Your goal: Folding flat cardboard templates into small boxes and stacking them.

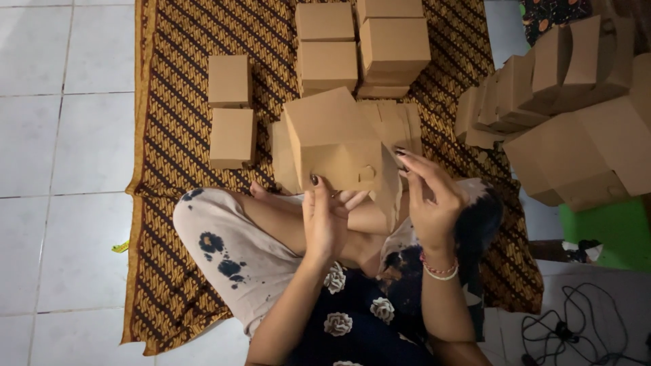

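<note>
okay, i've got the half-folded box point(333, 139) up in front of me, over my lap, and both hands are on it. my left hand point(327, 220) is gripping the near bottom edge, thumb up on the front panel beside the little tab slot. my right hand point(429, 198) is pinching the open side flap point(388, 193), fingers curled around its edge.

risk here, as i judge it: that flap hangs loose and angled, so if i push it in crooked the tab could miss the slot and crease the thin card. my grip sits low, too, so the tall body could twist or buckle if i squeeze hard. and my long nails could dent the panel.

containers now. this box is still open on the side i'm working, and i can't see anything inside it. on the patterned mat point(169, 156), two closed boxes point(230, 112) sit to the left, one behind the other, apart from the rest. a stack of finished boxes point(363, 47) stands beyond, all shut, contents hidden. a flat pile of unfolded blanks point(397, 122) lies just behind the one i hold. to the right, a leaning row of boxes point(542, 74) crowds together, some with flaps open, showing nothing inside.
</note>
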